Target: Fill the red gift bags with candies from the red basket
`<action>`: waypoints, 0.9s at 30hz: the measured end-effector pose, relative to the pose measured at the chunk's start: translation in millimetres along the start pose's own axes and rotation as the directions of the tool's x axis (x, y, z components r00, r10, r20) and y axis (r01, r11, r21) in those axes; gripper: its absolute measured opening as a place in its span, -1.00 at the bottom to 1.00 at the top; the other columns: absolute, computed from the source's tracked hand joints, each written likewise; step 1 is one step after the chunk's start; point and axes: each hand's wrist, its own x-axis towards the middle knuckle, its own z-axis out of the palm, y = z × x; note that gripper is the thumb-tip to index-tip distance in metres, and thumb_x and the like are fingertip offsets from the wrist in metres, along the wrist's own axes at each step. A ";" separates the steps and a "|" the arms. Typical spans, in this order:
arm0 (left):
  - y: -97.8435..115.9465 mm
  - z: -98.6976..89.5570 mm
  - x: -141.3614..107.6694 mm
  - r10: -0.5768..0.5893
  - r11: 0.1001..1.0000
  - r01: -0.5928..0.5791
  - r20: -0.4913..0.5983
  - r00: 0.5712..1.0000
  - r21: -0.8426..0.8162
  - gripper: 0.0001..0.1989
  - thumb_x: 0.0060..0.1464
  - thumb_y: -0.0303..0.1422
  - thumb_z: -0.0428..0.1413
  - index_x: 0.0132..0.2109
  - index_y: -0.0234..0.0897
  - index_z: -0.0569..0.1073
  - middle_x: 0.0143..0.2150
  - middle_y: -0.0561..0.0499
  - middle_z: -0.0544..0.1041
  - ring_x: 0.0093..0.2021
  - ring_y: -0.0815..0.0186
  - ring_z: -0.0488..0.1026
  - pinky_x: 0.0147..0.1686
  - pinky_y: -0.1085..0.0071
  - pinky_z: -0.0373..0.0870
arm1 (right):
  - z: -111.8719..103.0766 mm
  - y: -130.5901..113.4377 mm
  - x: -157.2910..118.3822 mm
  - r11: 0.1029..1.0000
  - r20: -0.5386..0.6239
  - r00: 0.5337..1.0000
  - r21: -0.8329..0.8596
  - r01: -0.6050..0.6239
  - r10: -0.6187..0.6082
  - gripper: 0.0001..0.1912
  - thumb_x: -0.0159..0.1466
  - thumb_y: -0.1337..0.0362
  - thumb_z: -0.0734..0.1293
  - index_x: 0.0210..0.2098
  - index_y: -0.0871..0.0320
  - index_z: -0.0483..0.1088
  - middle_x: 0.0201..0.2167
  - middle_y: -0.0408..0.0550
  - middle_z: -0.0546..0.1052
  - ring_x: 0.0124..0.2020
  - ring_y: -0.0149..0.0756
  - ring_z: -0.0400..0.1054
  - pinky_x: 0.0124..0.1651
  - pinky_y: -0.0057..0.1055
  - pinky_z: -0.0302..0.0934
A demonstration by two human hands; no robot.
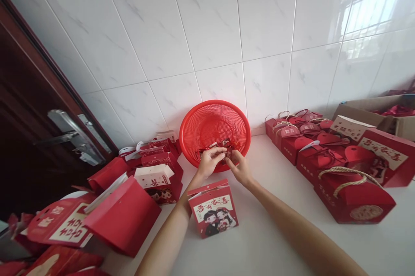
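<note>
A red plastic mesh basket (214,113) leans tilted against the tiled wall, with small red-wrapped pieces that look like candies (231,144) in its lower part. Both my hands are at its front rim, close together. My left hand (211,162) has its fingers pinched over the wrapped pieces, and my right hand (239,168) is closed beside it with thumb and fingertips together. What the fingertips hold is too small to make out. Between my forearms a red gift box (214,213) with a cartoon couple stands upright, its top seemingly open.
Several red boxes and folded cartons (126,215) crowd the left side by a dark door (29,137) with a metal handle (73,137). Rows of red boxes with rope handles (353,200) line the right, before a cardboard box (369,109). All rest on a white tabletop (266,232).
</note>
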 end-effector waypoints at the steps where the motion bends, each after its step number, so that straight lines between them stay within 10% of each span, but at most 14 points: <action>1: 1.0 -2.5 -1.7 -0.003 1.000 0.003 0.014 1.000 0.008 -0.71 -0.06 -0.25 0.26 -0.17 -0.28 0.65 -0.13 -0.13 0.67 -0.04 0.05 0.59 0.01 0.13 0.51 | 1.8 -0.1 -5.0 1.000 0.009 1.000 0.002 -0.015 0.015 -0.78 0.29 0.07 0.27 -0.35 0.08 0.27 -0.56 -0.18 0.43 -0.56 -0.35 0.28 -0.47 -0.43 0.20; 10: -11.6 -52.6 -10.9 -0.049 0.985 0.056 -0.044 0.998 0.164 -0.76 -0.05 -0.29 0.23 -0.22 -0.30 0.63 -0.15 -0.14 0.68 -0.12 0.10 0.61 0.00 0.15 0.51 | -12.6 -3.0 -36.6 0.996 0.068 0.994 0.007 -0.089 0.088 -0.75 0.27 0.06 0.28 -0.40 0.07 0.21 -0.58 -0.21 0.36 -0.59 -0.39 0.18 -0.50 -0.45 0.09; 27: -14.3 -27.3 21.5 0.027 0.925 -0.069 0.117 0.993 0.373 -0.82 0.01 -0.43 0.15 -0.26 -0.24 0.64 -0.15 -0.09 0.67 -0.05 0.11 0.58 0.06 0.19 0.46 | -10.0 5.1 -39.5 0.996 0.041 0.995 -0.001 -0.095 0.095 -0.81 0.25 0.12 0.28 -0.37 0.08 0.24 -0.59 -0.24 0.32 -0.60 -0.42 0.12 -0.51 -0.46 0.03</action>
